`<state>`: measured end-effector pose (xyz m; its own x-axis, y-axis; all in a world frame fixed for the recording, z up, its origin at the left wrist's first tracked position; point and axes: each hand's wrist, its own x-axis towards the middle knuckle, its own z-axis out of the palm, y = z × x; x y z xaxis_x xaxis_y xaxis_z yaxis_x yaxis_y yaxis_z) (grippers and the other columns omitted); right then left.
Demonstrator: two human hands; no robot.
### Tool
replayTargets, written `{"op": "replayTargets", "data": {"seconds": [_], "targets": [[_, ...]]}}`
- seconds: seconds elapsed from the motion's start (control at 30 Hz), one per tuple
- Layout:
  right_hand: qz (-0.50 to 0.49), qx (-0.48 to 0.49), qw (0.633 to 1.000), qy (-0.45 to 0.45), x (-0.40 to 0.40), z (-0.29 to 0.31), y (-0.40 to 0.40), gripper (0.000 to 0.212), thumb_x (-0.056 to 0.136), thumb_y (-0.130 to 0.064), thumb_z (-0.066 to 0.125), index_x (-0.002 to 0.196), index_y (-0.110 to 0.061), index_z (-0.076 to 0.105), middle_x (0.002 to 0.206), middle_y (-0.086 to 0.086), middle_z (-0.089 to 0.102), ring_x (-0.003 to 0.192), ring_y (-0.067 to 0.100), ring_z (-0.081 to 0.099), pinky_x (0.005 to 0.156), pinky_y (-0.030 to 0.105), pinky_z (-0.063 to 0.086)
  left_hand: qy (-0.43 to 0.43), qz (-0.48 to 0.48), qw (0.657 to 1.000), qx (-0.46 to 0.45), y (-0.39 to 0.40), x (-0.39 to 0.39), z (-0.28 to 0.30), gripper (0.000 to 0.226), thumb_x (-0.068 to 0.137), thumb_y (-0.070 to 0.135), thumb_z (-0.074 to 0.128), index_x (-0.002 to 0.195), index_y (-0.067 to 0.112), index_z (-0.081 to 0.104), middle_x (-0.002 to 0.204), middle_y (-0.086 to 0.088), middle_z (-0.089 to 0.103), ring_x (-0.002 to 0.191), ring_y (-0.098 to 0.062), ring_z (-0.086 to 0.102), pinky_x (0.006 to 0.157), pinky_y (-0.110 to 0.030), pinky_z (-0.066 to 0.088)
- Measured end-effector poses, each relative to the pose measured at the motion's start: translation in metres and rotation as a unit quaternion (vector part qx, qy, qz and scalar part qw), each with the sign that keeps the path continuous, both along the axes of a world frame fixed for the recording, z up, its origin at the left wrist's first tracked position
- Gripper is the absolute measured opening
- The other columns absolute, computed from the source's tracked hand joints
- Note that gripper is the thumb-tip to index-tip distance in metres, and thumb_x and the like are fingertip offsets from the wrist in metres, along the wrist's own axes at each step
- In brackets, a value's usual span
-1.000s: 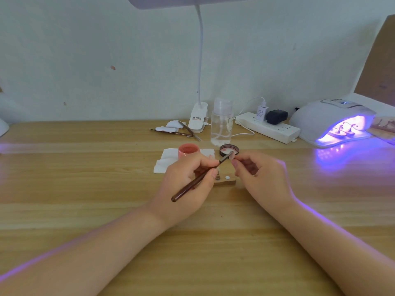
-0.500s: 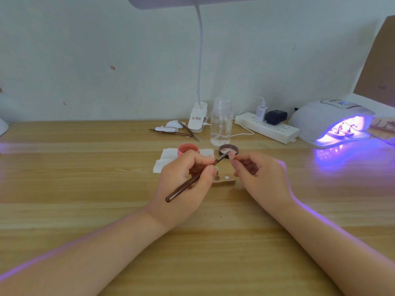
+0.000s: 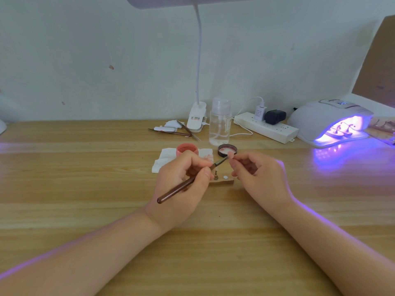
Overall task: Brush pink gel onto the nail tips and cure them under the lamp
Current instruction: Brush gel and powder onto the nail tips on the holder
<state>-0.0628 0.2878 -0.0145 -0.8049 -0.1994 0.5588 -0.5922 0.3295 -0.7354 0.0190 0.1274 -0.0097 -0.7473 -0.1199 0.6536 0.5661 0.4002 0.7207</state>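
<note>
Nail tip point(image 3: 230, 155) pinched in right hand point(image 3: 259, 178), raised above wooden stand point(image 3: 222, 181) mid-tabletop. Left hand point(image 3: 180, 186) grips brush point(image 3: 188, 182) pen-style, bristles at tip. Tip likely light, stiff, slick when wet; hold by edges or post. Gel pot point(image 3: 187, 149) just behind. Cure lamp point(image 3: 329, 121) far right, lit; contents indistinct. Tip's mount hidden by fingers.

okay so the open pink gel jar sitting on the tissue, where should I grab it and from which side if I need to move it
Judging by its shape, grip the pink gel jar by its short round side wall, not over the open mouth, which shows wet gel. Probably come from the left: the left hand with the brush sits just in front, and the lid lies to its right. Keep it level.
</note>
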Motion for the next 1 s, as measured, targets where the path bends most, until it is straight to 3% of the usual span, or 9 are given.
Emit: {"op": "replayTargets", "data": {"seconds": [0.13, 0.2, 0.33, 0.43, 0.6, 0.7, 1.0], "targets": [[-0.006, -0.002, 1.000, 0.001, 0.0005, 0.0005, -0.0009, 0.004, 0.085, -0.016, 0.070, 0.082, -0.018, 0.073, 0.064, -0.007, 0.068, 0.063, 0.009, 0.066, 0.063, 0.023, 0.053, -0.011, 0.017, 1.000, -0.007, 0.0007, -0.0043, -0.0011, 0.016, 0.088, 0.006, 0.063, 0.095, 0.020, 0.065, 0.092, 0.029, 0.066, 0.088, 0.011, 0.061, 0.075, -0.012, 0.051], [-0.004, 0.005, 1.000, 0.011, 0.0012, 0.0017, -0.0015, 0.005, 0.084, -0.016, 0.070, 0.082, -0.018, 0.073, 0.065, -0.008, 0.068, 0.063, 0.009, 0.065, 0.062, 0.020, 0.052, -0.002, 0.030, 0.999, -0.033, 0.0002, -0.0061, -0.0031, 0.020, 0.086, 0.002, 0.065, 0.099, 0.017, 0.068, 0.092, 0.022, 0.069, 0.092, 0.011, 0.061, 0.077, -0.008, 0.047], [-0.006, 0.013, 1.000, 0.024, 0.0017, 0.0031, -0.0015, 0.007, 0.084, -0.011, 0.070, 0.084, -0.016, 0.074, 0.066, -0.010, 0.067, 0.064, 0.008, 0.064, 0.060, 0.015, 0.050, 0.018, 0.037, 0.998, -0.055, 0.0008, -0.0066, -0.0032, 0.018, 0.083, 0.010, 0.064, 0.098, 0.018, 0.070, 0.095, 0.009, 0.071, 0.089, -0.001, 0.066, 0.080, -0.017, 0.052], [-0.010, 0.018, 1.000, 0.018, 0.0012, 0.0029, -0.0012, 0.007, 0.084, -0.011, 0.069, 0.085, -0.015, 0.073, 0.067, -0.009, 0.068, 0.066, 0.007, 0.064, 0.061, 0.011, 0.048, 0.044, 0.043, 0.994, -0.092, 0.0006, -0.0057, -0.0018, 0.014, 0.082, 0.007, 0.063, 0.093, 0.008, 0.070, 0.089, 0.004, 0.071, 0.084, -0.003, 0.065, 0.076, -0.016, 0.051], [-0.020, 0.011, 1.000, 0.020, 0.0008, 0.0023, -0.0003, 0.009, 0.084, -0.010, 0.068, 0.087, -0.017, 0.073, 0.068, -0.012, 0.066, 0.066, 0.003, 0.061, 0.060, 0.009, 0.047, 0.071, 0.028, 0.989, -0.129, -0.0008, -0.0025, 0.0008, 0.013, 0.081, 0.012, 0.057, 0.082, 0.002, 0.066, 0.079, 0.013, 0.060, 0.078, 0.007, 0.057, 0.075, -0.008, 0.041], [-0.032, 0.026, 0.998, 0.046, 0.0008, 0.0029, -0.0008, 0.009, 0.084, -0.010, 0.069, 0.087, -0.018, 0.074, 0.067, -0.018, 0.063, 0.067, -0.003, 0.058, 0.059, 0.005, 0.042, 0.074, 0.040, 0.989, -0.119, -0.0003, -0.0028, 0.0004, 0.013, 0.082, 0.014, 0.057, 0.086, 0.005, 0.066, 0.083, 0.010, 0.063, 0.083, 0.006, 0.059, 0.076, -0.008, 0.043], [-0.045, 0.059, 0.993, 0.096, -0.0009, 0.0017, -0.0009, 0.008, 0.082, -0.008, 0.070, 0.085, -0.014, 0.074, 0.071, -0.003, 0.068, 0.074, 0.009, 0.057, 0.062, 0.011, 0.043, 0.079, 0.062, 0.983, -0.155, -0.0023, -0.0080, -0.0022, 0.017, 0.084, 0.005, 0.063, 0.098, 0.012, 0.070, 0.084, 0.010, 0.066, 0.083, 0.000, 0.061, 0.076, -0.011, 0.045]]}}
